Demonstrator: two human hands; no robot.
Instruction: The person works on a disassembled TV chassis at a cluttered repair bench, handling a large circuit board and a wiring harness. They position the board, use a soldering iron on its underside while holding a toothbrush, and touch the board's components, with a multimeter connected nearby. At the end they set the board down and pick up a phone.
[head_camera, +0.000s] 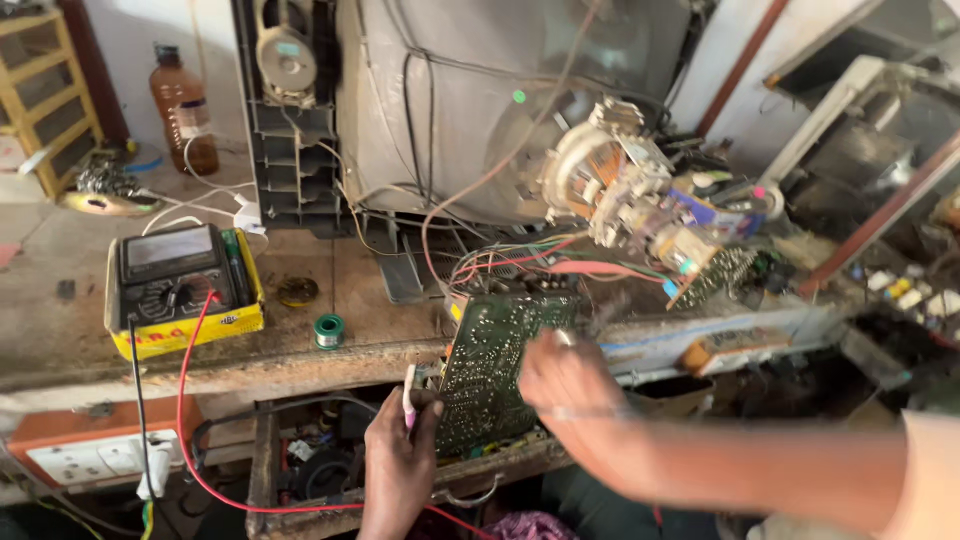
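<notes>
I see my left hand (400, 455) pinching a pink-tipped tool (409, 392) beside the green circuit board (492, 372), tilted over the bench edge (330, 355); my right hand (565, 390) blurs against it, fingers unclear; open bench lies leftward

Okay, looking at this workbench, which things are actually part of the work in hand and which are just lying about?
In use:
- green circuit board, tilted up at the bench edge
- left hand, holding a slim pink-handled tool against the board
- right hand, blurred, at the board's right edge

Lying about:
- yellow-cased multimeter
- small green solder spool
- brown plastic bottle
</notes>
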